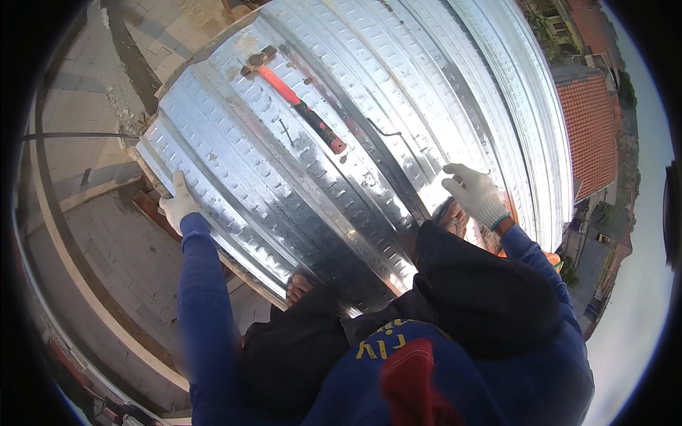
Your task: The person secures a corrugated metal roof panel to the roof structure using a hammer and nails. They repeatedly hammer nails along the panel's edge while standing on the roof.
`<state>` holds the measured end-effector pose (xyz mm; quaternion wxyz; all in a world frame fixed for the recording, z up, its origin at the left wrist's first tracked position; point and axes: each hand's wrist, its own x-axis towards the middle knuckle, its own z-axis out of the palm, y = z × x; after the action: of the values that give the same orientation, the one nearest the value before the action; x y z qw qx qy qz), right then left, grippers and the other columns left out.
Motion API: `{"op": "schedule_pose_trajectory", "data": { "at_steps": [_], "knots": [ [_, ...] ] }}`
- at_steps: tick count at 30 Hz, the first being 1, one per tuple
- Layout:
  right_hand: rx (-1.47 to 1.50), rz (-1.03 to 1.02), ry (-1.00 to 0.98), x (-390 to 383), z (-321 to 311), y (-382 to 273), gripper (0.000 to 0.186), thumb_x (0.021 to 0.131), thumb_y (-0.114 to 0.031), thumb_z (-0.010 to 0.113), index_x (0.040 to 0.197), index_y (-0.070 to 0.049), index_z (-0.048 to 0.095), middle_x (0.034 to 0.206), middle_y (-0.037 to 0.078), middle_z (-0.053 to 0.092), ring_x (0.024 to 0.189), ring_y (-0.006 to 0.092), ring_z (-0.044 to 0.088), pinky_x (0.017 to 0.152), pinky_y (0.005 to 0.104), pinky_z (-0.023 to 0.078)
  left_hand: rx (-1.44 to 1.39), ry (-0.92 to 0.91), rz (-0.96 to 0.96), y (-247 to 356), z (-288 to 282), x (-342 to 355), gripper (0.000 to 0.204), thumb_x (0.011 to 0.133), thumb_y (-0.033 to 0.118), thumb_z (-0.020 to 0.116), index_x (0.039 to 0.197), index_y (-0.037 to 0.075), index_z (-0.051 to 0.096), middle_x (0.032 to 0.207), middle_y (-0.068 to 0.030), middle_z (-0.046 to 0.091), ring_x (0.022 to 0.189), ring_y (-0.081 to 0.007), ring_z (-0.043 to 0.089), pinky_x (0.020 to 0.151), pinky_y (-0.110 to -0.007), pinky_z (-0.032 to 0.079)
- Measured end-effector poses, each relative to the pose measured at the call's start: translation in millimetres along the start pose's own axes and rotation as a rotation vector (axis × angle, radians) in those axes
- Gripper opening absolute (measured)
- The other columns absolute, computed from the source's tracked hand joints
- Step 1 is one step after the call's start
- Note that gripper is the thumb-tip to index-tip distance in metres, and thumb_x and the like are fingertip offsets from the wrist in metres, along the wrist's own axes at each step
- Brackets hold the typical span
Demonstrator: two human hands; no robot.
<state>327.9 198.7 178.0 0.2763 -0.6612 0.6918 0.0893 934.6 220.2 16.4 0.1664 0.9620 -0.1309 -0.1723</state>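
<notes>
Ribbed, shiny metal decking sheets (234,153) spread out beneath me. My left hand (179,207), in a white knit glove, grips the outer left edge of the nearest sheet. One finger lies along the top surface; the others are partly hidden at the edge. My right hand (474,195), also gloved, is held over the decking near my right foot (452,216). Its fingers are apart and slightly bent, with nothing between them. A hammer (293,99) with a red and black handle lies on the decking ahead, away from both hands.
A thin bent wire (383,132) sits on the decking beyond the hammer handle. Past the left edge is a drop to a paved surface (106,248), with a curved beam (78,266). My bare left foot (298,287) rests near that edge. Tiled roofs (588,131) stand at the right.
</notes>
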Motion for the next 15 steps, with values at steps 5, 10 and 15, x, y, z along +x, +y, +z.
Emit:
{"op": "schedule_pose_trajectory", "data": {
  "at_steps": [5,10,15],
  "knots": [
    [0.702,0.530,0.470,-74.2,-46.7,143.2,0.046,0.109,-0.036,0.057,0.140,-0.003,0.065,0.105,0.011,0.072,0.078,0.0172,0.070,0.071,0.0345,0.063,-0.001,-0.142,-0.115,-17.0,-14.1,2.0,0.125,0.081,0.084,0.067,0.151,-0.016,0.045,0.140,-0.0284,0.065,0.122,-0.0394,0.069,0.106,-0.045,0.055],
    [0.828,0.779,0.504,-132.1,-12.8,237.4,0.047,0.107,-0.035,0.057,0.142,-0.006,0.065,0.110,0.011,0.074,0.084,0.0182,0.074,0.074,0.0335,0.064,0.228,-0.336,0.051,-26.0,-9.1,53.3,0.127,0.080,0.093,0.058,0.147,-0.015,0.054,0.148,-0.0248,0.062,0.133,-0.0374,0.062,0.115,-0.041,0.045],
    [0.359,0.769,0.318,-115.0,79.1,293.5,0.040,0.102,-0.030,0.058,0.136,-0.014,0.072,0.121,0.015,0.076,0.094,0.0275,0.077,0.085,0.0403,0.061,0.093,-0.476,0.109,-32.2,7.2,67.1,0.116,0.087,0.088,0.058,0.149,-0.010,0.055,0.149,-0.0193,0.062,0.133,-0.0318,0.061,0.117,-0.038,0.043]
  ]
}}
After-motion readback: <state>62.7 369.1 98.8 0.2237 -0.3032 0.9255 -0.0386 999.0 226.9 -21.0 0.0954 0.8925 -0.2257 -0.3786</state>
